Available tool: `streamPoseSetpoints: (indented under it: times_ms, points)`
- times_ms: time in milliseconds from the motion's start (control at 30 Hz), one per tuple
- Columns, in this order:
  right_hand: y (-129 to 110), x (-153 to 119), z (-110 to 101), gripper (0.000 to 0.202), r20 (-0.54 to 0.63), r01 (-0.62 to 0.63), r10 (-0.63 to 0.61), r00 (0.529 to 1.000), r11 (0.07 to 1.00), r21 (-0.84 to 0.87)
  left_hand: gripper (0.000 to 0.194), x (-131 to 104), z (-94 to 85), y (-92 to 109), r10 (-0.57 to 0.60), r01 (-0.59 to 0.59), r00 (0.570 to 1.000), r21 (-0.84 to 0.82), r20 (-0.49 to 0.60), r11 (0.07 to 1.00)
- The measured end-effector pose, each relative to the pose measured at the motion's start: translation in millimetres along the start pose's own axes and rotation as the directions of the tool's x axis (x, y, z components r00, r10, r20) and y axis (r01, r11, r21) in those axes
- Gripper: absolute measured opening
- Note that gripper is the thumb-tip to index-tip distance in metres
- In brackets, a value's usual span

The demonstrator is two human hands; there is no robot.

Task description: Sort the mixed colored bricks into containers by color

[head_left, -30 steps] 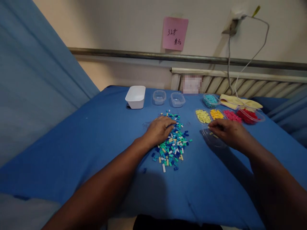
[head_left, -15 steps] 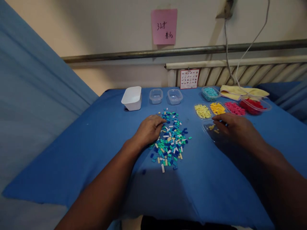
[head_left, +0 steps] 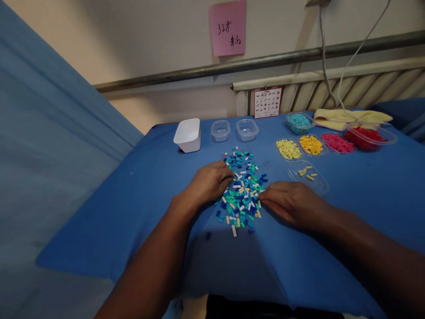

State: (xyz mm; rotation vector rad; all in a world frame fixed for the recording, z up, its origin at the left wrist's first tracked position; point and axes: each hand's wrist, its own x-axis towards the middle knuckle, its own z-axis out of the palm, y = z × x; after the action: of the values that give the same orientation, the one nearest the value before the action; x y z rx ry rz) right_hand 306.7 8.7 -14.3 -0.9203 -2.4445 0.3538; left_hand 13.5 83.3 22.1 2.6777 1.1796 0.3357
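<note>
My left hand and right hand touch opposite sides of the mixed bricks, fingertips bunched; I cannot tell what they pinch.

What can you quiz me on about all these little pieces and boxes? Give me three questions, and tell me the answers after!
1. True or false: the white box stands to the left of the two small clear tubs.

2. What colour are the few pieces in the clear tray just beyond the right hand?
A) red
B) pale yellow
C) dark blue

3. Fill in the gap: the big mixed pile lies ______ the left hand and the right hand.

Key: 1 true; 2 B; 3 between
</note>
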Motion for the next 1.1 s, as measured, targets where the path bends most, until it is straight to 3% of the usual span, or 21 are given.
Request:
streamPoseSetpoints:
  times_ms: [133, 367, 567, 733, 967, 1100]
  points:
    - [-3, 1, 2, 0.027, 0.014, 0.019, -0.019, 1.000, 0.999, -0.032, 0.019, 6, 8.5, 2, 0.032, -0.034, 0.999, 0.062, 0.033, 0.998]
    - [1, -1, -2, 0.026, 0.030, 0.004, -0.003, 1.000, 1.000, -0.018, 0.018, 7, 6.2, 6, 0.046, -0.057, 0.996, 0.168, 0.071, 0.984]
    - [-9, 0, -6, 0.024, 0.168, 0.082, -0.082, 0.982, 0.997, 0.012, 0.019, 7, 2.3, 13, 0.060, -0.087, 0.991, 0.231, 0.120, 0.969]
    - [-15, 1, 2, 0.024, 0.164, 0.146, -0.143, 0.976, 0.989, -0.012, 0.015, 7, 1.3, 15, 0.058, -0.083, 0.990, 0.202, 0.129, 0.976]
    - [-28, 6, 9, 0.028, 0.082, 0.125, -0.113, 0.990, 0.980, -0.157, 0.016, 4, 3.6, 8, 0.049, -0.058, 0.993, 0.086, 0.103, 0.995]
    - [-29, 3, 7, 0.025, 0.125, 0.136, -0.112, 0.986, 0.969, -0.204, 0.013, 3, -0.8, 12, 0.025, -0.033, 0.996, 0.090, 0.085, 0.995]
